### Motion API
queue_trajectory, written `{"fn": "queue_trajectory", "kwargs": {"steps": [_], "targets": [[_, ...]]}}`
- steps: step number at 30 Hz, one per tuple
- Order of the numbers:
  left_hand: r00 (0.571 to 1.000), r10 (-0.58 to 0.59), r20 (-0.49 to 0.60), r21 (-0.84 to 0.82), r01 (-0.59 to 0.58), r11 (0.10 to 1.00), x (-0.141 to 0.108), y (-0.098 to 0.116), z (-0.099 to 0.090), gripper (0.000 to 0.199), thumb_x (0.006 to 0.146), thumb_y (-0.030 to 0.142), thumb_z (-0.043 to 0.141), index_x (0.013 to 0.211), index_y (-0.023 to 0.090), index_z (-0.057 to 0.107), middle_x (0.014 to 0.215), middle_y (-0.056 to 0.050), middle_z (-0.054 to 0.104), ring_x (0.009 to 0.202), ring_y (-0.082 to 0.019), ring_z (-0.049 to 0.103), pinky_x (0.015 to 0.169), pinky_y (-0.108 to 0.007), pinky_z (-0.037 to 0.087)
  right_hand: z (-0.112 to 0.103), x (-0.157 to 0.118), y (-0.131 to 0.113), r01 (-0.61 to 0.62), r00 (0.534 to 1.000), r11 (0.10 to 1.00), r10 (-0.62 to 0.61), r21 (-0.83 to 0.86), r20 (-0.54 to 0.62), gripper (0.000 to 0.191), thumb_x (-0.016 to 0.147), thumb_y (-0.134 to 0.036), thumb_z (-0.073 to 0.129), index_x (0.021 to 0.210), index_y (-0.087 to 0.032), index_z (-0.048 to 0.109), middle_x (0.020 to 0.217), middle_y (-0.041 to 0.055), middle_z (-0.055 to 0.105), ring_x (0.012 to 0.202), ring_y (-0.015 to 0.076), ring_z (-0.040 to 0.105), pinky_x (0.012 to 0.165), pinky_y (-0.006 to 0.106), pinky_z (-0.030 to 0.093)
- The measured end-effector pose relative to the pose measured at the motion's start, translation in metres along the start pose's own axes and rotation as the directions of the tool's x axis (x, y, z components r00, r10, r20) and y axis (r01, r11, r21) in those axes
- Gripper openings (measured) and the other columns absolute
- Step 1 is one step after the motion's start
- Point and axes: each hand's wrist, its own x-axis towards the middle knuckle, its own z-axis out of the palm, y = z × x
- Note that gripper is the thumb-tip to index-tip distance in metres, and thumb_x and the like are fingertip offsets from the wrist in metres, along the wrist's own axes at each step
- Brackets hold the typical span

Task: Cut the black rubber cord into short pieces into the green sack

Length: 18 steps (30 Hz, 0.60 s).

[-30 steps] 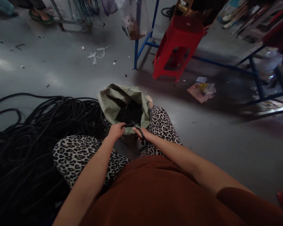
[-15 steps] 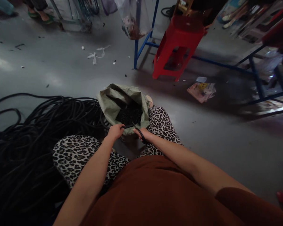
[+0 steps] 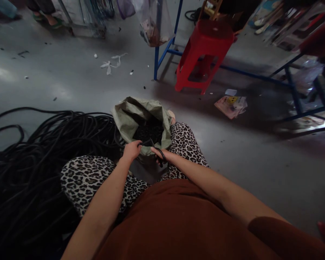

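Scissors (image 3: 161, 153) point-first away and leftward, black tube (image 3: 145, 143) nearly crosswise

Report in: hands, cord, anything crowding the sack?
Left hand gripping black cord. Right hand holding scissors, blades by the cord. Open sack, dark pieces inside. Coiled heap crowds sack's left side.

L hand (image 3: 131, 150), R hand (image 3: 165, 154) curled fwd
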Motion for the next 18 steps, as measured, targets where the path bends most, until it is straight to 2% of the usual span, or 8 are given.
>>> {"fn": "queue_trajectory", "kwargs": {"steps": [10, 18], "targets": [[0.999, 0.017, 0.027, 0.001, -0.017, 1.000, -0.002, 0.009, -0.002, 0.034, 0.081, 0.030, 0.046, 0.112, 0.023, 0.060, 0.108, -0.003, 0.065, 0.100, -0.019, 0.058, 0.088, -0.027, 0.042, 0.001, -0.002, 0.001, 0.064, 0.998, 0.998, -0.064, -0.003, 0.024, 0.073, 0.075, -0.077, 0.029, 0.094, -0.012, 0.054, 0.057, 0.0044, 0.058, 0.041, 0.0128, 0.053, 0.035, 0.018, 0.030], [0.997, 0.068, 0.047, -0.003, -0.068, 0.998, -0.003, 0.012, -0.001, 0.033, 0.081, 0.030, 0.046, 0.110, 0.024, 0.061, 0.106, -0.004, 0.066, 0.096, -0.020, 0.059, 0.085, -0.028, 0.043, 0.001, -0.002, 0.001, 0.061, 0.998, 0.998, -0.061, -0.016, 0.012, 0.073, 0.077, -0.076, 0.029, 0.093, -0.010, 0.056, 0.059, 0.0054, 0.059, 0.042, 0.0130, 0.054, 0.036, 0.019, 0.032]]}}
